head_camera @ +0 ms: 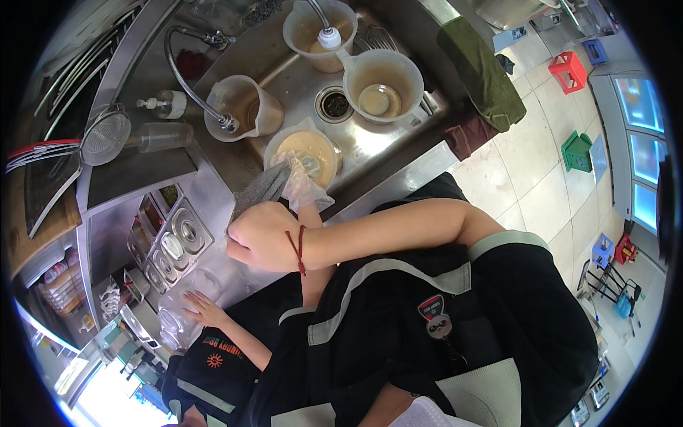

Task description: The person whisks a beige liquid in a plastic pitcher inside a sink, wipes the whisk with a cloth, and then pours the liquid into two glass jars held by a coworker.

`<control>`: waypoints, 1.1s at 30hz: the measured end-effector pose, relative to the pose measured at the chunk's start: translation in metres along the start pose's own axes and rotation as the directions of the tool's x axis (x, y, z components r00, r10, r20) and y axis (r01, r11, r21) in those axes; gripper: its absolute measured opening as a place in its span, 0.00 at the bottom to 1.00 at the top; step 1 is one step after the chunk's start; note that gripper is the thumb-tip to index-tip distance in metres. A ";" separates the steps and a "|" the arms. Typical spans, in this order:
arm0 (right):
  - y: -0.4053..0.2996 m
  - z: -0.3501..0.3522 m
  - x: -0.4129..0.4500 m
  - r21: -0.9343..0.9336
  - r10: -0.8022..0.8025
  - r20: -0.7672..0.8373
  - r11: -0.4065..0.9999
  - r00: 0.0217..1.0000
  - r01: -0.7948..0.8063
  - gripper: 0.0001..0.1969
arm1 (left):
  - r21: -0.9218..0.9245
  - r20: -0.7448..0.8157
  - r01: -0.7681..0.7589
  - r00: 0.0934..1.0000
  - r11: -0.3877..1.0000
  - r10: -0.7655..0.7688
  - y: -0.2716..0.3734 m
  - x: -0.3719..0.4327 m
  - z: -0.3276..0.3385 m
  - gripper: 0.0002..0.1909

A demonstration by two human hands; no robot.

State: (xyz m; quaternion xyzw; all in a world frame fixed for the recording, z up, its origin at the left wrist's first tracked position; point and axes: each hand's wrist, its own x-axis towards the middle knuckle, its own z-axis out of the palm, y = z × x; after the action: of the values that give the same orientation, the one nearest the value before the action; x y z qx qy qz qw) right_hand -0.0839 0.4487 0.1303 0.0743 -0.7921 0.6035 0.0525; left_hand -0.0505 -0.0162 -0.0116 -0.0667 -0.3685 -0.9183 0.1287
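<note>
My left hand (305, 179), in a loose clear plastic glove, grips a grey mesh cloth (261, 187) at the mouth of a translucent plastic pitcher (271, 148) of beige liquid. Above that forearm crosses my right arm, with a red cord bracelet. My bare right hand (264, 235) is closed in a fist at the mesh cloth's other end; its fingertips are hidden. Other pitchers stand in the steel sink (368, 141): one at left (269, 115) under a flexible hose tap, one at the back (344, 40) under a white nozzle, one right of the drain (384, 58).
At lower left a co-worker's hand (200, 309) rests on clear plastic containers (205, 283), beside lidded steel pans (187, 227). A round strainer (106, 136) and pump bottle (171, 104) are left of the sink. Green cloth (475, 74) hangs over its right edge. Stools (568, 72) stand on the tiled floor.
</note>
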 end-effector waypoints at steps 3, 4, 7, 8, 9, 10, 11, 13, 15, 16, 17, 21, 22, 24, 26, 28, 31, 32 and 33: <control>0.002 -0.001 -0.001 -0.010 0.017 -0.005 1.000 1.000 -0.017 0.12 | 0.069 -0.043 -0.014 0.999 0.998 0.017 -0.001 0.000 0.003 0.37; 0.002 0.000 -0.002 -0.013 0.028 -0.001 1.000 1.000 -0.028 0.12 | 0.016 -0.015 -0.007 1.000 1.000 0.007 0.001 0.000 0.001 0.36; 0.004 0.001 -0.002 -0.021 0.023 -0.023 1.000 0.999 -0.023 0.12 | 0.148 0.001 -0.016 1.000 0.989 0.016 0.004 0.001 -0.007 0.34; 0.004 0.001 -0.002 -0.018 0.022 -0.022 1.000 1.000 -0.023 0.12 | 0.151 0.001 -0.017 1.000 0.988 0.017 0.006 0.000 -0.009 0.34; 0.003 0.000 -0.002 -0.014 0.027 -0.019 1.000 0.999 -0.028 0.12 | 0.118 -0.005 -0.015 1.000 0.993 0.016 0.004 0.000 -0.008 0.34; 0.003 0.000 -0.002 -0.010 0.033 -0.016 0.999 0.999 -0.033 0.13 | 0.085 -0.012 -0.014 1.000 0.996 0.015 0.003 -0.001 -0.007 0.34; 0.004 0.000 -0.002 -0.011 0.033 -0.016 0.999 0.999 -0.034 0.13 | 0.084 -0.013 -0.013 1.000 0.996 0.014 0.002 0.000 -0.006 0.34; 0.003 0.001 -0.003 -0.012 0.040 -0.020 0.999 0.999 -0.041 0.12 | -0.106 0.084 0.041 0.996 0.993 -0.032 0.002 0.000 -0.006 0.34; 0.006 0.004 -0.004 -0.012 0.003 -0.071 1.000 0.997 -0.004 0.12 | -0.123 0.105 0.052 0.994 0.991 -0.040 0.003 -0.001 -0.005 0.34; 0.006 0.005 -0.005 -0.013 -0.034 -0.122 0.999 0.992 0.033 0.13 | -0.139 0.126 0.065 0.991 0.988 -0.047 0.003 -0.001 -0.005 0.34; 0.007 0.005 -0.005 -0.014 -0.034 -0.121 0.999 0.992 0.033 0.13 | -0.139 0.126 0.064 0.991 0.988 -0.047 0.003 -0.001 -0.005 0.34; 0.006 0.005 -0.009 -0.023 -0.031 -0.096 0.999 0.995 0.029 0.13 | -0.255 0.187 0.099 0.981 0.962 -0.051 0.002 -0.001 -0.007 0.34; 0.007 0.005 -0.009 -0.016 -0.026 -0.082 1.000 0.996 0.025 0.13 | -0.246 0.190 0.100 0.980 0.964 -0.053 0.002 -0.001 -0.007 0.35; 0.008 0.006 -0.010 -0.020 -0.038 -0.094 0.999 0.995 0.036 0.13 | -0.229 0.183 0.096 0.982 0.969 -0.054 0.003 -0.002 -0.007 0.35; 0.010 0.007 -0.011 -0.026 -0.049 -0.107 0.999 0.993 0.047 0.13 | -0.213 0.176 0.093 0.983 0.973 -0.055 0.001 -0.002 -0.005 0.36; 0.011 0.009 -0.012 -0.024 -0.039 -0.104 0.999 0.994 0.036 0.12 | -0.050 0.083 0.043 0.996 0.998 -0.039 0.003 -0.003 -0.007 0.36; 0.010 0.008 -0.014 -0.031 -0.034 -0.080 0.999 0.996 0.032 0.12 | -0.040 0.026 0.022 0.999 0.999 -0.021 0.005 -0.003 -0.007 0.36; 0.010 0.008 -0.014 -0.031 -0.034 -0.078 0.999 0.996 0.032 0.12 | -0.040 0.025 0.021 0.999 0.999 -0.020 0.005 -0.004 -0.007 0.36; 0.011 0.009 -0.014 -0.032 -0.039 -0.080 0.999 0.996 0.036 0.12 | -0.084 0.067 0.037 0.997 0.996 -0.032 0.003 -0.003 -0.006 0.36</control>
State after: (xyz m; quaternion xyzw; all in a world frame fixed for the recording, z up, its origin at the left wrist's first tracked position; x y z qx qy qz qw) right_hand -0.0723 0.4439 0.1152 0.0640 -0.7969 0.5928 0.0969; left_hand -0.0464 -0.0221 -0.0145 -0.0958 -0.3341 -0.9325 0.0978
